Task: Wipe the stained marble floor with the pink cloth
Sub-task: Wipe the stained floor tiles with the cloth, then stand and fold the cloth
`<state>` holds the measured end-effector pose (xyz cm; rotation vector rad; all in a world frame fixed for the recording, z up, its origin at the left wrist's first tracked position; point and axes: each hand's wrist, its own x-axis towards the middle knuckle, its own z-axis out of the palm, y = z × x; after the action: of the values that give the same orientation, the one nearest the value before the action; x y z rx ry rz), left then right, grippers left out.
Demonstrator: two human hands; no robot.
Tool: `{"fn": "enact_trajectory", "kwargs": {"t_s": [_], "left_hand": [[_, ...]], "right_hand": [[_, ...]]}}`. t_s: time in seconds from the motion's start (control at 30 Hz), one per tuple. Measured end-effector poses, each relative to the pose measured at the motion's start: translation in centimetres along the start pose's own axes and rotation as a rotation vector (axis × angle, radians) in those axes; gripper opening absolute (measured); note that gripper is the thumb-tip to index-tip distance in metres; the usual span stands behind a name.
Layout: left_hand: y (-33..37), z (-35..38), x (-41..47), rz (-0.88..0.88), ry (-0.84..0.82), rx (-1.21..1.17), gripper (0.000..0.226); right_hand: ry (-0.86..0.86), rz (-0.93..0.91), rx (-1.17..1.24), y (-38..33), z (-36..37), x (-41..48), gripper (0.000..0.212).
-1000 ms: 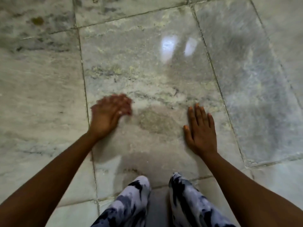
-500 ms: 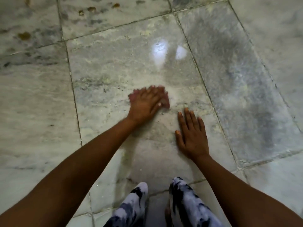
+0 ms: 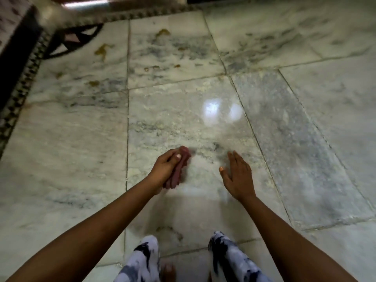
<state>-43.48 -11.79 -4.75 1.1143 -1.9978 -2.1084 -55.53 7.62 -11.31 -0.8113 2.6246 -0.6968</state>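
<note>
My left hand [image 3: 165, 169] is closed around the bunched pink cloth [image 3: 179, 171], which sticks out on the thumb side and hangs just above the pale marble floor [image 3: 183, 123]. A short way to its right, my right hand [image 3: 237, 176] is open with the fingers spread, held close over the same tile. Yellow-brown stains [image 3: 102, 49] mark the tiles farther ahead on the left, with smaller spots [image 3: 154, 68] near the middle. The tile under my hands looks glossy, with a bright light reflection.
A dark patterned rug edge [image 3: 22, 78] runs along the left and top of the floor. A metal furniture leg [image 3: 67, 9] and a black curved frame [image 3: 79, 37] stand at the top left. My knees in white-and-black trousers [image 3: 146, 259] are at the bottom.
My left hand has stopped pressing flat and has gathered the cloth into a fist, lifting it. My right hand has come off the floor. The view has tilted up, showing the rug and stains.
</note>
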Motion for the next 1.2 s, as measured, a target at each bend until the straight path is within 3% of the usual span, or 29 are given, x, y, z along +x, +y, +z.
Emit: {"fn": "enact_trajectory", "kwargs": {"t_s": [0.2, 0.33, 0.43, 0.5, 0.67, 0.73, 0.87, 0.93, 1.07, 1.2], "left_hand": [[8.6, -3.5, 0.4, -0.152, 0.137, -0.403, 0.023], [14.8, -5.2, -0.1, -0.037, 0.163, -0.438, 0.03], [19.6, -5.9, -0.2, 0.083, 0.227, -0.378, 0.037], [21.7, -5.6, 0.1, 0.124, 0.326, -0.313, 0.027], [20.4, -4.5, 1.7, 0.14, 0.407, -0.232, 0.018], [19.0, -4.9, 2.2, 0.134, 0.384, -0.14, 0.023], [18.4, -6.2, 2.0, 0.171, 0.289, 0.134, 0.029], [18.5, -6.6, 1.7, 0.218, 0.272, 0.23, 0.033], [18.5, -7.2, 1.7, 0.312, 0.24, 0.247, 0.031], [18.6, -8.0, 2.0, 0.38, 0.273, 0.386, 0.027]], "right_hand": [[-0.033, -0.157, 0.15, -7.1, -4.3, 5.0, 0.074], [-0.168, -0.061, 0.508, -14.2, -8.8, 8.7, 0.043], [-0.258, -0.066, 0.663, -20.1, -12.0, 11.2, 0.03], [-0.274, -0.002, 0.76, -23.3, -13.6, 12.2, 0.027], [-0.24, 0.053, 1.031, -25.7, -12.8, 11.8, 0.023], [-0.259, 0.021, 0.995, -24.5, -12.5, 11.5, 0.012], [-0.255, 0.017, 0.921, -21.8, -13.6, 11.5, 0.019], [-0.278, 0.01, 0.948, -21.2, -13.6, 11.5, 0.013], [-0.245, 0.042, 0.993, -21.0, -13.4, 11.2, 0.003], [-0.283, 0.106, 0.994, -21.1, -13.5, 10.5, 0.01]]}}
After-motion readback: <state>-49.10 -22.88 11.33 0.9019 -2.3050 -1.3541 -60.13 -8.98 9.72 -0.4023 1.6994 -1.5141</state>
